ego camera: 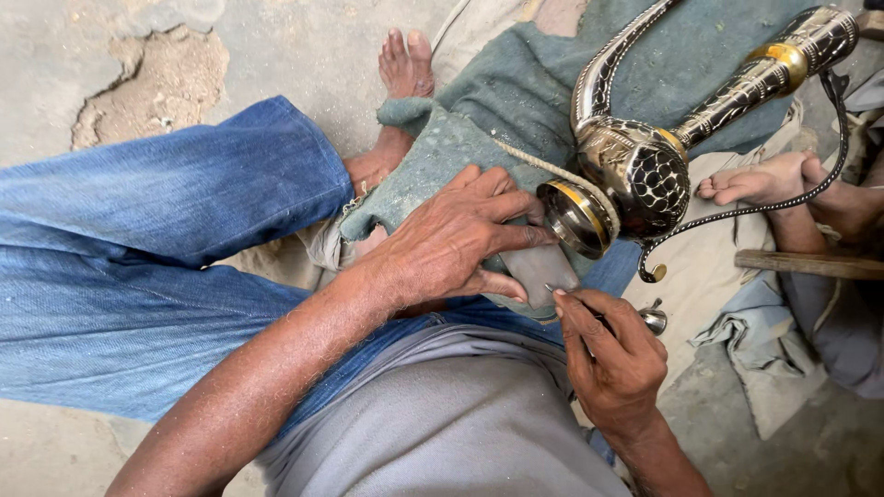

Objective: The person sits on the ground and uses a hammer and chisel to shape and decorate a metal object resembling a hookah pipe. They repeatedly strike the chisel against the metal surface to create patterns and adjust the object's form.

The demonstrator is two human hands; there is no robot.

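1. Here, the left hand (pixel 451 244) lies flat with fingers spread on a small grey block (pixel 539 271), likely a sharpening stone, pinning it on the green cloth (pixel 516 101) over the knee.
2. The right hand (pixel 612 354) has its grip closed around a thin metal tool (pixel 599 317), tip touching the near edge of the block; a rounded shiny knob shows just beyond the knuckles.
3. To do this stroke well, I would judge it best to keep the tool at a low, steady angle and press the block firmly, so it does not slide on the soft cloth.
4. The large ornate metal vessel (pixel 645 170) rests just beyond the left fingertips, touching the cloth. Its rounded body is dark with a fine engraved mesh pattern, brass bands ring the open mouth and the long tube, and a curved, beaded wire handle loops beneath.
5. A twisted rope (pixel 539 166) runs across the cloth toward the vessel.
6. The cloth looks coarse and felt-like; the jeans (pixel 166 258) are worn denim; the floor (pixel 304 46) is cracked, dusty cement.
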